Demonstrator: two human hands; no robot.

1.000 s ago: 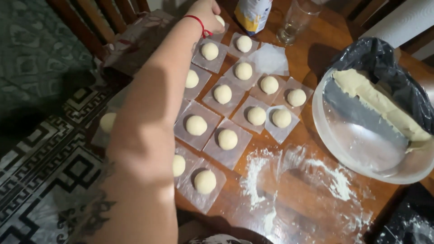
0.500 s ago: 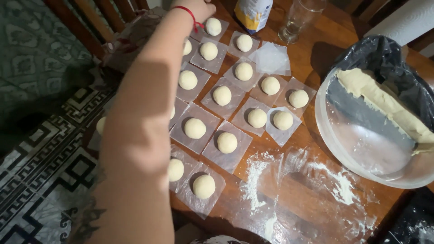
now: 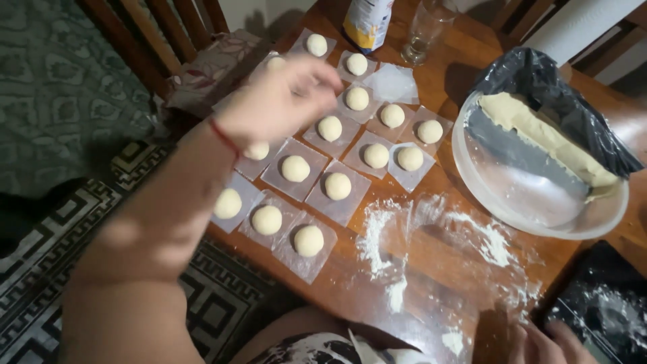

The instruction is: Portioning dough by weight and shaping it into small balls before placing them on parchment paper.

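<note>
My left hand [image 3: 280, 101] hovers, blurred, over the far left rows of dough balls, fingers loosely apart and holding nothing. Several round dough balls [image 3: 295, 168] sit each on its own clear plastic square [image 3: 306, 259], in slanted rows on the wooden table [image 3: 445, 283]. One plastic square [image 3: 394, 84] near the back has no ball on it. Only the fingers of my right hand [image 3: 542, 340] show at the bottom edge; they lie apart on the table beside a black flour-dusted slab [image 3: 600, 310].
A clear bowl [image 3: 532, 202] at the right holds a long slab of dough [image 3: 546, 135] and a black plastic bag [image 3: 559, 87]. Spilled flour [image 3: 384, 236] marks the table. A glass [image 3: 424, 30] and a container [image 3: 367, 23] stand at the back. A chair [image 3: 168, 40] with a cloth is at the left.
My left hand has pulled back from the table's far end toward me, and a dough ball now lies where it had reached. The view has shifted slightly.
</note>
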